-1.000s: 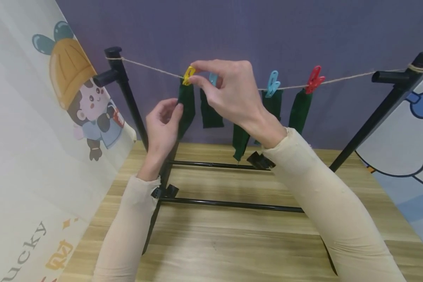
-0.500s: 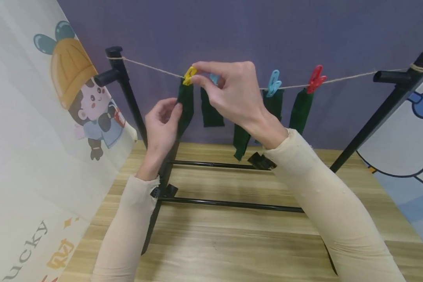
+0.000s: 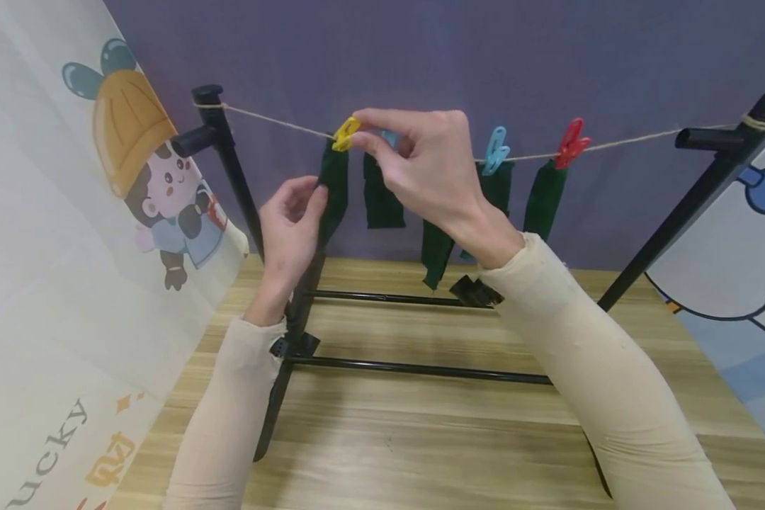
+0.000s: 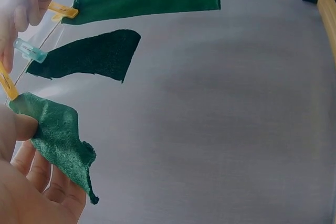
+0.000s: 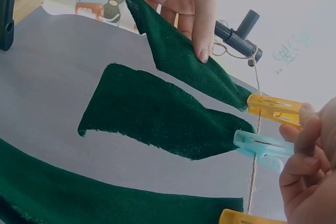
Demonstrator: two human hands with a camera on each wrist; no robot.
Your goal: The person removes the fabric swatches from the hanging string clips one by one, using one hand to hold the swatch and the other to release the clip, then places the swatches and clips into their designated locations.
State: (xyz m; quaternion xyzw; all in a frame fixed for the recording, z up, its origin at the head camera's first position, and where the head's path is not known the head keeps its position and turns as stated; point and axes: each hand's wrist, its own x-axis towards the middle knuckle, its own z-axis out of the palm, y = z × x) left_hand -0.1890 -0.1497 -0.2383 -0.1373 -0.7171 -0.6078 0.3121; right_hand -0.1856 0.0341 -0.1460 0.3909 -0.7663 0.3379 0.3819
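My right hand [image 3: 430, 170] pinches a yellow clothespin [image 3: 346, 134] between thumb and index finger. The clothespin sits on the twine line [image 3: 274, 120], at the top end of a green cloth strip [image 3: 334, 188]. Lower down, my left hand [image 3: 290, 230] holds that strip's edge between thumb and fingers. In the left wrist view the strip [image 4: 55, 124] hangs over the fingers with its lower end loose. Beside it, a light blue clothespin [image 5: 262, 142] holds another green strip [image 5: 157, 111]; in the head view my right hand partly covers that clothespin.
Farther right, a light blue clothespin [image 3: 496, 151] and a red clothespin [image 3: 572, 144] hold more green strips. Black posts [image 3: 232, 170] carry the line at both ends. Black crossbars [image 3: 421, 368] run low over the wooden tabletop [image 3: 382, 439].
My right hand has shifted slightly right, and the yellow clothespin leans a little more that way. My left hand has drifted slightly left with the strip. Both grips stay the same.
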